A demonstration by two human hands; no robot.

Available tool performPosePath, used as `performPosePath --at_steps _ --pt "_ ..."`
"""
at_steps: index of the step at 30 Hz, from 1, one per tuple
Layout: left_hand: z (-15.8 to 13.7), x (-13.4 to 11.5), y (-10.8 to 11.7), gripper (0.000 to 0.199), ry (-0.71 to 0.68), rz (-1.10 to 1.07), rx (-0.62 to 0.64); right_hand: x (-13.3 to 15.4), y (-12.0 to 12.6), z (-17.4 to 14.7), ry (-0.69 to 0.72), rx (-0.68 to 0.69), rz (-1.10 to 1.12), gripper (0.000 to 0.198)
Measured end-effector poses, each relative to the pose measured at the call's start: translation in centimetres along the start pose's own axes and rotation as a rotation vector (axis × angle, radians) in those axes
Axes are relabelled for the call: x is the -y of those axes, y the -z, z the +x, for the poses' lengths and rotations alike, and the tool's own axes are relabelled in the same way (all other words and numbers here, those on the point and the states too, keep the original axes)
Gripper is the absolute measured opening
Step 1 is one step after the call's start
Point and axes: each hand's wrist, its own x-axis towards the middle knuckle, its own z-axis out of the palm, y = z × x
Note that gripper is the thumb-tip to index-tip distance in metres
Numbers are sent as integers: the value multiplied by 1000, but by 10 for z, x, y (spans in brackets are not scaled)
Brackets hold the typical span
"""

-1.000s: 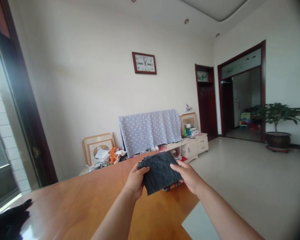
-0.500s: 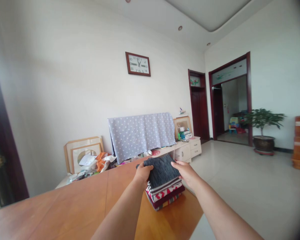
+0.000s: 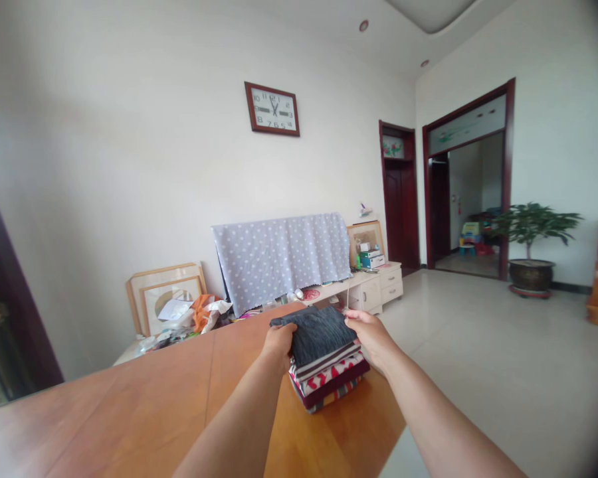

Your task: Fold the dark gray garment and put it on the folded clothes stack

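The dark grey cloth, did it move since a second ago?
Yes. The dark grey cloth went down toward the wooden table: before it was held up above the folded pile, now it lies on top, with the left hand and right hand on it.

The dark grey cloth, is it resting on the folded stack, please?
Touching: the head view shows the dark grey cloth lying flat on the folded stack.

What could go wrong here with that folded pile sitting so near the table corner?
1. The stack of folded patterned cloths sits close to the orange wooden table corner; a push may slide it off.
2. The dark grey folded cloth overhangs the layers below, so it may slip or unfold when released.
3. The left hand and right hand press from both sides; uneven pressure could skew the pile.
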Motion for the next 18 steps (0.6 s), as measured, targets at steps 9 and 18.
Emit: performPosePath --at_steps 9,18 --pt "6 4 -1 33 12 43 -103 -10 -4 2 80 -43 -7 49" --pt "6 11 3 28 -103 153 -134 -13 -12 1 155 -90 -83 39"
